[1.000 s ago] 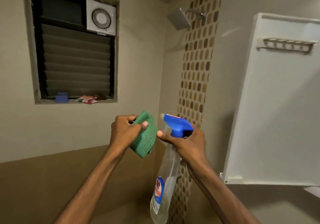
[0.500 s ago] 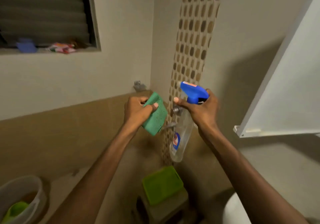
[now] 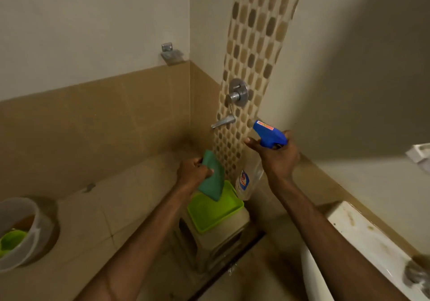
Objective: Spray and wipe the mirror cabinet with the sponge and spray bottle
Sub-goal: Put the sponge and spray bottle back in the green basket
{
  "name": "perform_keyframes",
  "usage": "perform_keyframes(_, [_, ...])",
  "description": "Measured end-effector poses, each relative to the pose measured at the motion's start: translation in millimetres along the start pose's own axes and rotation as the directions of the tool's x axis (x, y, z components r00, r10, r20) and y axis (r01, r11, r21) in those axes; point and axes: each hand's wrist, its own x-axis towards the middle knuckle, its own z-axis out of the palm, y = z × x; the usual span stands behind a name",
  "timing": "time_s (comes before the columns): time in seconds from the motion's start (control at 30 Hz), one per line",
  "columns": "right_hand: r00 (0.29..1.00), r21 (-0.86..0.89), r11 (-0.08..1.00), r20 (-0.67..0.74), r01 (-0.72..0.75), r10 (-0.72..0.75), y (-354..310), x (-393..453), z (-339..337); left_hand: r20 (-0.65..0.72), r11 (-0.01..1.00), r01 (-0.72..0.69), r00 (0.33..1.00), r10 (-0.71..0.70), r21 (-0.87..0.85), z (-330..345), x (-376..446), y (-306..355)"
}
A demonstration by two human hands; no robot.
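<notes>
The left hand (image 3: 193,175) grips the sponge (image 3: 211,177); the right hand (image 3: 278,155) grips the bottle (image 3: 250,182), hanging nozzle-up. Only the cabinet (image 3: 420,156) corner shows, far right, nearer the right hand.

Tiled bathroom corner seen from above, dimly and warmly lit.

Cream upper walls (image 3: 81,21) meet a tan tile band (image 3: 93,119) below; a mosaic strip (image 3: 253,45) of brown pebble tiles runs down at 12 o'clock, carrying a chrome shower valve (image 3: 237,92) and spout (image 3: 223,122). A metal soap holder (image 3: 171,53) sits at 11 o'clock. On the beige floor (image 3: 93,219), a stool (image 3: 216,235) holds a green tray (image 3: 215,210) at 6 o'clock; a bucket (image 3: 21,231) stands at 8 o'clock, a white toilet cistern (image 3: 363,238) at 4 o'clock.
</notes>
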Motion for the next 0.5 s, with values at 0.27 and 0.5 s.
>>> perform_keyframes(0.27, [0.996,0.042,0.996,0.031,-0.084,0.083,136,17,62,-0.007,0.995,0.097,0.995,-0.097,-0.007,42,90,-108])
perform_keyframes(0.5, [0.993,0.036,0.992,0.02,-0.119,0.118,266,23,114,0.005,0.993,-0.037,0.999,0.036,0.111,86,167,-216])
